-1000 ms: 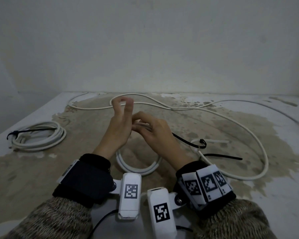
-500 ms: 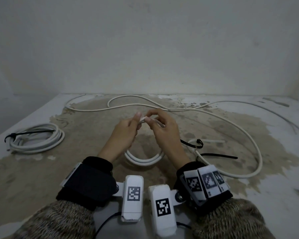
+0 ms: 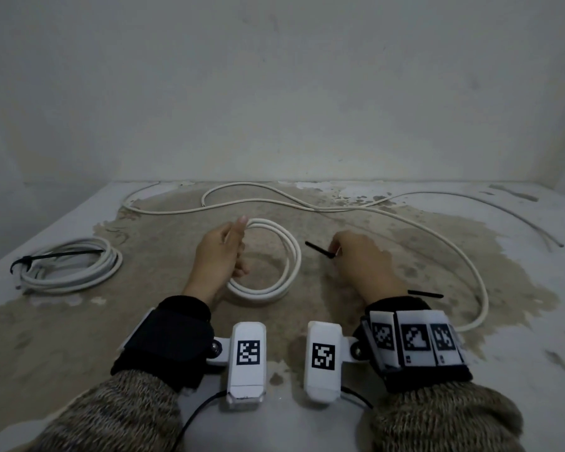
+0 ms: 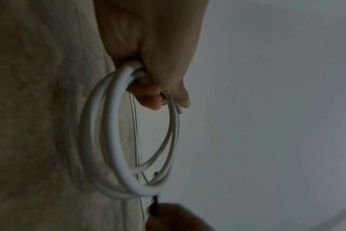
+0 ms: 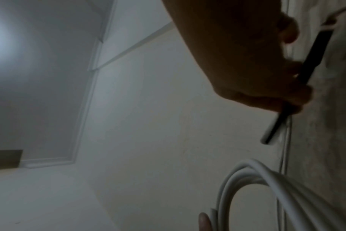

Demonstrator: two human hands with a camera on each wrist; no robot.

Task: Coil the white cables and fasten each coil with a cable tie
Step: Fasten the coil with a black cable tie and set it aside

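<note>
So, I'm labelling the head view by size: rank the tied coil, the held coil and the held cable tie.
1. Tied coil, widest.
2. Held coil in the left hand, slightly smaller, though nearer.
3. Cable tie in the right hand; partly hidden.

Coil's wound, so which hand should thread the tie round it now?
Right. The right hand already pinches the black cable tie just beside the coil, while the left hand grips the coil to keep its loops together.

A plain pale wall (image 3: 274, 93) rises behind a white desk (image 3: 535, 321) whose surface is worn into a broad brownish patch (paint flaking at its edges), under dim light.
</note>
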